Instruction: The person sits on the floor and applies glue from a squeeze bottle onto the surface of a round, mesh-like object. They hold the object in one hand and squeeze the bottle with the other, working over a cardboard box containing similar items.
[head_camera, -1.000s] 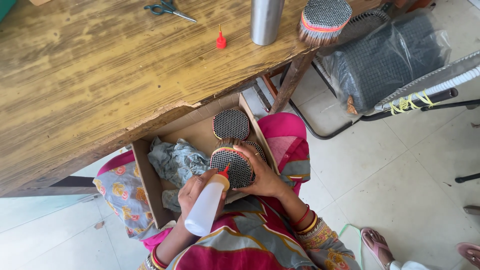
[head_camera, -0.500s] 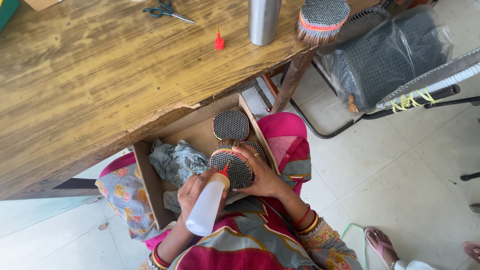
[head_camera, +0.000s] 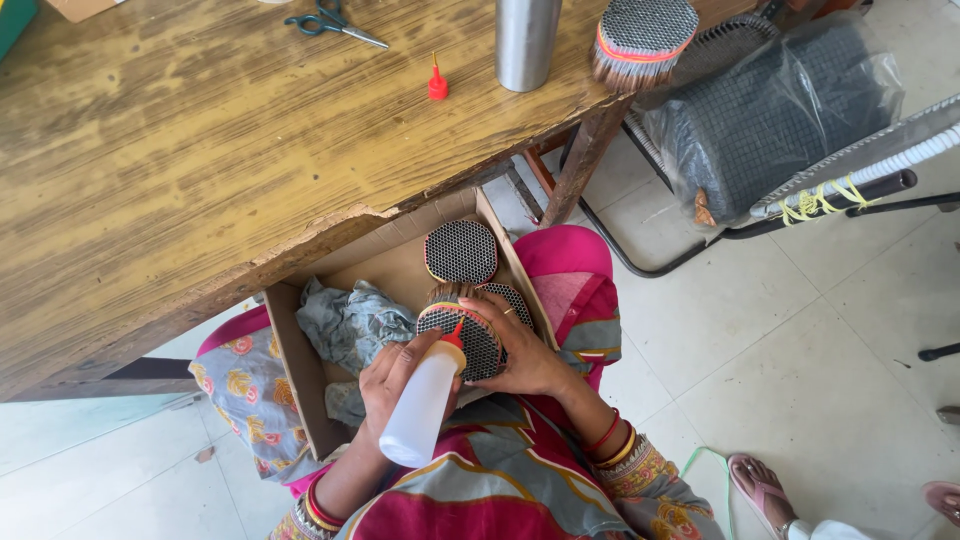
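My left hand grips a white squeeze bottle with a red nozzle, its tip touching the dark honeycomb face of a round bundle. My right hand holds that bundle from the right side, over a cardboard box resting on my lap. Two more round honeycomb bundles lie in the box: one bundle at the far end, another bundle partly hidden behind the held one. A crumpled grey cloth fills the box's left part.
A wooden table carries scissors, a red cap, a steel cylinder and a round bundle at its corner. A chair holds a plastic-wrapped mesh roll. Another person's sandalled foot is at the lower right.
The bottle's red tip has shifted slightly across the bundle's face. Both hands stay in the same place over the box.
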